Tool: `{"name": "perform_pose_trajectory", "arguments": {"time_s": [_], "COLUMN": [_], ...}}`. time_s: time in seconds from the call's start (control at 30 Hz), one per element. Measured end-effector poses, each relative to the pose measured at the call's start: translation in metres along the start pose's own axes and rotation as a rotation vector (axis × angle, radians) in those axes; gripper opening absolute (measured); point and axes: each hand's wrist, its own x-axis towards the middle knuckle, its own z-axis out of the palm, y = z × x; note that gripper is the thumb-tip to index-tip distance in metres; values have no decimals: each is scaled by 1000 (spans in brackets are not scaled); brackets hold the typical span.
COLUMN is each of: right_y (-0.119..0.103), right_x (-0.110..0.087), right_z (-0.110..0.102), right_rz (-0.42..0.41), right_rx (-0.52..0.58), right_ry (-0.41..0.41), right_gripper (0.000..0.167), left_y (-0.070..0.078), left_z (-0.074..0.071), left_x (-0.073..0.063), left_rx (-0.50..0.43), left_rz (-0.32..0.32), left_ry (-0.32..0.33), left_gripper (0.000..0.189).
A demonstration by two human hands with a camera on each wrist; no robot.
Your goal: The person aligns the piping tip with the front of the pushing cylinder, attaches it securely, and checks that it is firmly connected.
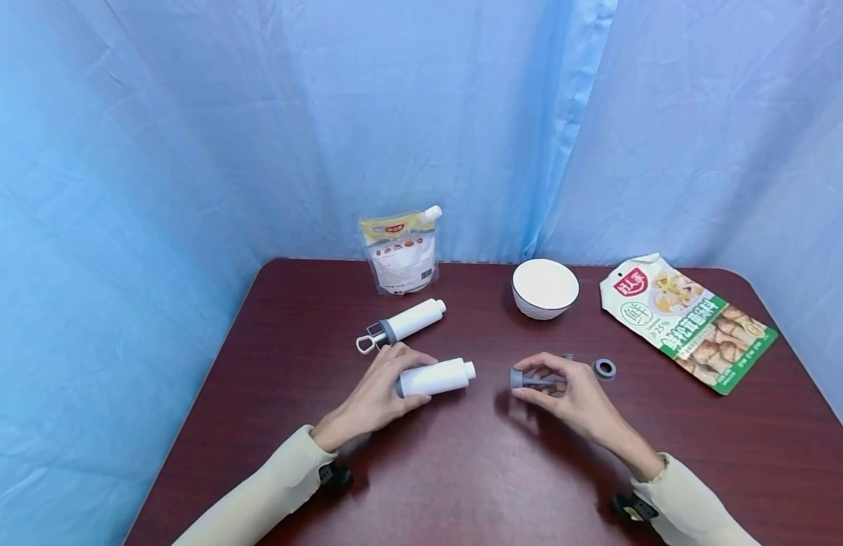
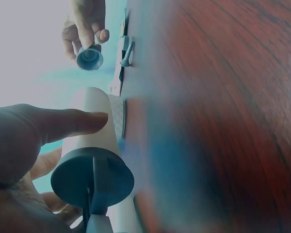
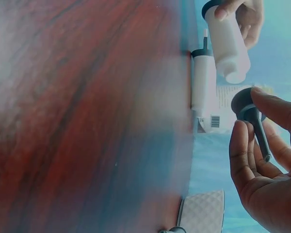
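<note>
At the left, a spare white cylinder with a looped handle lies on the dark red tabletop, its handle end just beyond the left hand. Behind it, a spouted pouch stands upright near the blue curtain.

The left hand grips a second white cylinder, its thumb on one side of the barrel and its fingers on the other. The barrel extends from the grasp toward the right hand, narrow tip outward; the grey end cap, seen in the left wrist view, lies at the rear of the grasp. The cylinder is held above the tabletop.

To the right, across a gap, the right hand pinches a grey nozzle between thumb and fingers. The nozzle's wide, hollow end projects beyond the fingertips and faces the cylinder's tip, the two parts apart; its slender stem points back toward the palm.

Farther back stands a white bowl. A grey ring lies just beside the right hand, on its outer side. At the far right, a green-and-white food packet lies aslant, well apart from both hands.
</note>
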Motion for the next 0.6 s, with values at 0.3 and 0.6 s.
{"name": "perform_pose_trajectory", "arguments": {"time_s": [0.3, 0.6], "right_y": [-7, -10], "right_x": [-2, -5], "right_z": [3, 8], "right_rz": [22, 29], "right_rx": [54, 80], "right_ry": [-11, -32], "right_gripper": [28, 29], "left_y": [8, 12], "left_z": [3, 8], "left_x": [2, 7], "left_rx": [-38, -59], "left_rz": [37, 76], "left_ry": [-53, -106], "left_gripper": [48, 50]}}
